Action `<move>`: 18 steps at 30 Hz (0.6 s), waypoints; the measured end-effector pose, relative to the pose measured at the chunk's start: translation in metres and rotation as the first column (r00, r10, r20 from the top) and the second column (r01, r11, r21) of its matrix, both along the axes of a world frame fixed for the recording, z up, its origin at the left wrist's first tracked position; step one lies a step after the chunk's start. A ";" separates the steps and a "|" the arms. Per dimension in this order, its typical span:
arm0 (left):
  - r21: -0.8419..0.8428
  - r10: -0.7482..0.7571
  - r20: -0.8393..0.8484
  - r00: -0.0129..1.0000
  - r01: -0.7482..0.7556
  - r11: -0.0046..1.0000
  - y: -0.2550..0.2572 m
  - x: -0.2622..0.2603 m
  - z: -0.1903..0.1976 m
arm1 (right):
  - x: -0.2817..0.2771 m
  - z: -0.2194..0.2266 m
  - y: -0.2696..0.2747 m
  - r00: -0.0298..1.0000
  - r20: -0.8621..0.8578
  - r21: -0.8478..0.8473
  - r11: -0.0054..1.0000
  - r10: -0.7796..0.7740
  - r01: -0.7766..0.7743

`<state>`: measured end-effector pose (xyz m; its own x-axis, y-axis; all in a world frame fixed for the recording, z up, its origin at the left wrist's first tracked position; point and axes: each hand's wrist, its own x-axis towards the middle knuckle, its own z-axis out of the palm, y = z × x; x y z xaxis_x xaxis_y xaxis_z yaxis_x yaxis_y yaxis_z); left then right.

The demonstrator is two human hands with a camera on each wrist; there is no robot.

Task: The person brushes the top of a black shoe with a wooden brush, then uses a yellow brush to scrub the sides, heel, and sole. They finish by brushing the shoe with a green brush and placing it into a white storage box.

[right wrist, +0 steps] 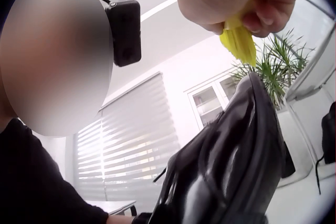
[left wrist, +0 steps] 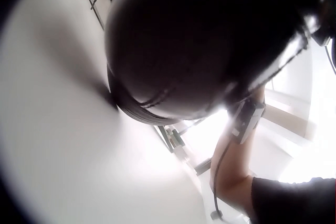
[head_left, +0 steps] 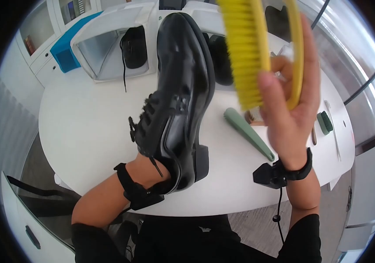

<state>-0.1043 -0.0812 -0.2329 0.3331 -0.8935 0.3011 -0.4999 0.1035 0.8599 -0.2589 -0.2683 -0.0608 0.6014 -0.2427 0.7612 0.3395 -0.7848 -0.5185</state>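
A glossy black lace-up dress shoe (head_left: 181, 92) is held up over the white table, toe pointing away and sole to the right. My left wrist (head_left: 148, 168) goes into its opening, and the hand inside is hidden. To the right of the toe, my right hand (head_left: 290, 118) grips a yellow-bristled brush (head_left: 242, 52) by its yellow loop handle, thumb on the near side. The bristles face the shoe, with a gap between them in the head view. In the right wrist view the brush (right wrist: 239, 45) shows just above the shoe toe (right wrist: 249, 90).
On the white table (head_left: 86, 131) lie a green long-handled tool (head_left: 249, 133), a small dark green brush (head_left: 324, 122) and a thin white stick (head_left: 333, 127). Behind stand a white open-fronted box (head_left: 86, 74) with a black shoe (head_left: 134, 48) inside, and a blue box (head_left: 65, 52).
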 end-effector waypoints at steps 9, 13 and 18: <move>0.001 0.177 0.034 0.984 -0.177 0.984 0.005 0.002 0.019 | 0.009 -0.060 0.017 0.973 -0.231 0.100 0.994 -0.019 0.044; -0.261 -0.210 -0.732 0.648 0.018 0.965 0.002 -0.002 0.029 | -0.010 -0.044 0.029 0.963 -0.258 0.129 0.986 -0.071 0.107; -0.169 -0.068 -0.680 0.730 -0.066 0.983 0.003 0.001 0.013 | -0.007 -0.060 0.027 0.957 -0.291 -0.029 0.999 0.004 -0.013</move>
<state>-0.1028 -0.0785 -0.2201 0.5068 -0.8506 0.1400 0.2127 0.2807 0.9359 -0.2656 -0.2415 -0.1212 0.7998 -0.2160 0.5600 0.1844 -0.7994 -0.5717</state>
